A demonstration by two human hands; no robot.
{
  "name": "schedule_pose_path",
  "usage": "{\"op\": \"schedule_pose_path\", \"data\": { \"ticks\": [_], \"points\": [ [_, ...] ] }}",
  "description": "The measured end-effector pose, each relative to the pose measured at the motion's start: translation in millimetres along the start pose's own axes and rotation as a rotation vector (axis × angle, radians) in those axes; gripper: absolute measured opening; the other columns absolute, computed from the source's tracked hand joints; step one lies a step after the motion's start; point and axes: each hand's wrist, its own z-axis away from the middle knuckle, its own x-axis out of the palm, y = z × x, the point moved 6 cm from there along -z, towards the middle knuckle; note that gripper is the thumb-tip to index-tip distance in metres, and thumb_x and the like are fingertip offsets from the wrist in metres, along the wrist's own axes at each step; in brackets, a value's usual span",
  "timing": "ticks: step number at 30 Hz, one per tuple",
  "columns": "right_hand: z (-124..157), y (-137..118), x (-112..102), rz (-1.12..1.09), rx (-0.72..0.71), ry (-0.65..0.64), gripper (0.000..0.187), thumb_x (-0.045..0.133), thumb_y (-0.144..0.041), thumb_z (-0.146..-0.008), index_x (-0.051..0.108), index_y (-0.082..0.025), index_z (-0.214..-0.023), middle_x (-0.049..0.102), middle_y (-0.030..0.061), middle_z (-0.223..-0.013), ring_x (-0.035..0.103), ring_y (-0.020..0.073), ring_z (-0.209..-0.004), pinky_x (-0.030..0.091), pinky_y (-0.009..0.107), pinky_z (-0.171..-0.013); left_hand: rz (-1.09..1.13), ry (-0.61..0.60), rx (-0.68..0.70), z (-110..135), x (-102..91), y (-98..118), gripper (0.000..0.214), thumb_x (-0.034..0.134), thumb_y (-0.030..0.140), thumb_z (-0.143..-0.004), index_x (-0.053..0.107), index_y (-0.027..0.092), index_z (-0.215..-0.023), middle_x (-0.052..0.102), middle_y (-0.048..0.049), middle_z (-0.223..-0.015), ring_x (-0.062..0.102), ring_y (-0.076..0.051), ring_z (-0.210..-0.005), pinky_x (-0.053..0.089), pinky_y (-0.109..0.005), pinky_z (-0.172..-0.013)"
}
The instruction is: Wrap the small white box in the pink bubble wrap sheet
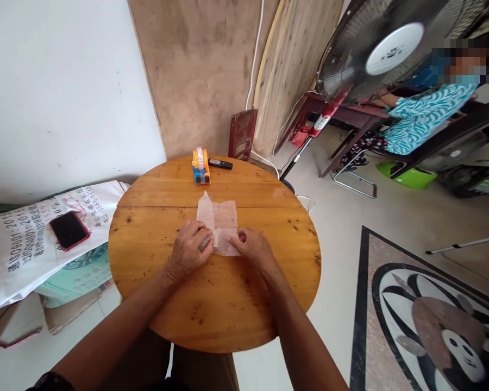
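A thin, translucent whitish sheet of what looks like bubble wrap lies partly folded on the round wooden table. At its lower left edge my left hand has its fingers curled closed on the sheet. A small greyish patch shows by those fingers, and I cannot make out what it is. On the other side, my right hand grips the lower right edge, with its thumb lying over the sheet and its fingers bent. The near folded part of the sheet lies between both hands.
An orange and blue tape dispenser and a black remote-like device are at the table's far edge. On the left, a phone lies on white sacks. A standing fan and a seated person are at right.
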Motion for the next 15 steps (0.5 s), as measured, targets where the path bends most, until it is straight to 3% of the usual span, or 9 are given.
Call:
{"op": "schedule_pose_path", "data": {
  "ticks": [3,6,10,15],
  "points": [
    [-4.3,1.4,10.6,-0.208,-0.001,0.029,0.022,0.065,-0.037,-0.078,0.065,-0.017,-0.087,0.066,0.0024,-0.073,0.058,0.0164,-0.067,0.036,0.025,-0.059,0.026,0.002,-0.019,1.0,0.5,-1.8,0.009,0.056,0.018,-0.085,0.065,0.017,-0.084,0.06,-0.0085,-0.089,0.056,-0.021,-0.084,0.048,-0.033,-0.077],
    [-6.6,6.4,16.7,-0.363,-0.005,0.034,0.035,0.067,-0.034,-0.076,0.063,-0.016,-0.105,0.064,-0.0009,-0.069,0.058,0.0164,-0.062,0.039,0.025,-0.058,0.033,-0.004,-0.034,0.9,1.0,-2.5,0.009,0.056,0.019,-0.085,0.065,0.018,-0.084,0.06,-0.0081,-0.089,0.056,-0.021,-0.084,0.047,-0.034,-0.078],
    [-0.8,9.6,14.2,-0.263,0.044,0.097,0.057,0.065,-0.037,-0.078,0.053,-0.012,-0.128,0.067,0.0039,-0.077,0.063,0.0216,-0.072,0.044,0.03,-0.065,0.037,-0.009,-0.03,-0.2,0.8,-1.2,0.01,0.056,0.018,-0.084,0.066,0.017,-0.082,0.06,-0.0083,-0.088,0.055,-0.021,-0.084,0.047,-0.034,-0.078],
    [3.7,0.6,18.6,-0.288,0.009,0.097,0.062,0.062,-0.031,-0.076,0.049,-0.012,-0.133,0.069,0.0083,-0.089,0.063,0.0232,-0.079,0.046,0.033,-0.072,0.028,0.001,-0.026,1.1,1.6,-1.4,0.01,0.057,0.018,-0.084,0.067,0.018,-0.083,0.06,-0.0086,-0.09,0.054,-0.021,-0.084,0.046,-0.034,-0.078]
  ]
}}
